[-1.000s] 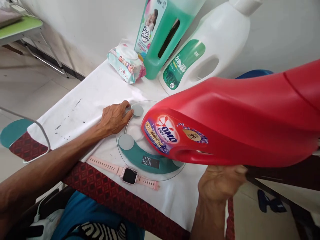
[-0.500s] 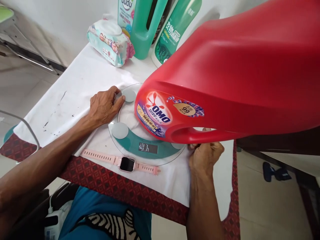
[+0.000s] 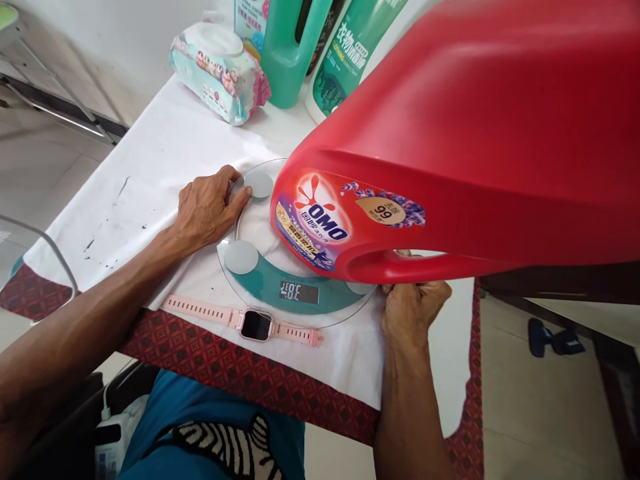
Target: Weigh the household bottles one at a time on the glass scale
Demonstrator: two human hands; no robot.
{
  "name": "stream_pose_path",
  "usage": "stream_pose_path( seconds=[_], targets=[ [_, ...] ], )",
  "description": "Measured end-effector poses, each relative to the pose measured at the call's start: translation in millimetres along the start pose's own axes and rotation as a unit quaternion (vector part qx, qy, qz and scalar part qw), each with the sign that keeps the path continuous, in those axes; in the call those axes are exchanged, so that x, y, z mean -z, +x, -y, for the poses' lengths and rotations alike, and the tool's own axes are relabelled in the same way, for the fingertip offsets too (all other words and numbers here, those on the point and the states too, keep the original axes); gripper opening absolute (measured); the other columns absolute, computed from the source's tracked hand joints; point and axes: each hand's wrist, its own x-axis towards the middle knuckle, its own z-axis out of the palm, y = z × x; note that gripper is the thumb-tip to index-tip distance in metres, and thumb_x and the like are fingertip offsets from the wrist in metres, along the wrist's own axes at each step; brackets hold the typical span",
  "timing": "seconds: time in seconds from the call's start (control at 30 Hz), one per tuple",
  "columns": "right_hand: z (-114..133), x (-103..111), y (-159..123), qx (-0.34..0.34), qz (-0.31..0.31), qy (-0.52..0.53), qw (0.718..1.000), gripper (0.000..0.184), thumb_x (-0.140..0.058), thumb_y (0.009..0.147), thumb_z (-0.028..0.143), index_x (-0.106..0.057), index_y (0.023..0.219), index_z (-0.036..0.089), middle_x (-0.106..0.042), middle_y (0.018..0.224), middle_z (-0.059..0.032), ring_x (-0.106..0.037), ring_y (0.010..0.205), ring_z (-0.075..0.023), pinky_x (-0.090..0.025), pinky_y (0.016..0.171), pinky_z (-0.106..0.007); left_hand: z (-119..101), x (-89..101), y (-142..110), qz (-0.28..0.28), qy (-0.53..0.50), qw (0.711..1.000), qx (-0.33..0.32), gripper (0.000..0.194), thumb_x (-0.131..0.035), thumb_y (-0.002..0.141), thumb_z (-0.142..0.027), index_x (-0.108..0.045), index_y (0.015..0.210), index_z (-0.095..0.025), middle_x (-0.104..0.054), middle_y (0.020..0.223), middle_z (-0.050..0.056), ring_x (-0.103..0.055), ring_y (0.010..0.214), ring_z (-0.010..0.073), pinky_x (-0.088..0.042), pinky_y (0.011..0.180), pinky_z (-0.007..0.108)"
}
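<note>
A round glass bathroom scale (image 3: pixel 260 283) with a teal band and lit digital display lies on the white cloth. My left hand (image 3: pixel 210 203) grips its left rim, thumb on the glass by a grey pad and fingers curled at the edge. At the right rim, my right hand (image 3: pixel 413 310) is closed against the scale's edge, partly hidden by the bottle. Above the scale leans a large red OMO laundry detergent bottle (image 3: pixel 450 153), its handle passing in front of my right hand. A pink-strapped smartwatch (image 3: pixel 256 325) lies along the scale's near side.
Behind the scale stand a pack of wet wipes (image 3: pixel 217 73), a green jug (image 3: pixel 287 60) and a clothing disinfectant bottle (image 3: pixel 345 57). A red patterned cloth (image 3: pixel 250 373) borders the table's near edge. A grey cable (image 3: pixel 45 240) hangs at the left; dark slippers (image 3: pixel 553 339) lie on the floor.
The display's digits have changed. My view has shifted slightly, with the bottle now a little farther right in it. Both hands keep their places at the scale.
</note>
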Motion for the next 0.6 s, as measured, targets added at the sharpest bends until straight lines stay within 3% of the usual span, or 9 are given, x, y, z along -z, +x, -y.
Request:
stream_pose_path(
  seconds=[0.6],
  targets=[
    [4.5, -0.1, -1.2, 0.017, 0.009, -0.036, 0.999, 0.043, -0.071, 0.085, 0.027, -0.044, 0.052, 0.021, -0.037, 0.049, 0.0065, -0.037, 0.051, -0.0078, -0.027, 0.049, -0.023, -1.6, 1.1, -1.0, 0.007, 0.006, 1.000, 0.001, 0.034, -0.053, 0.099, -0.046, -0.066, 0.120, -0.023, -0.075, 0.091, 0.006, -0.070, 0.093, 0.0262, -0.051, 0.082, 0.039]
  ],
)
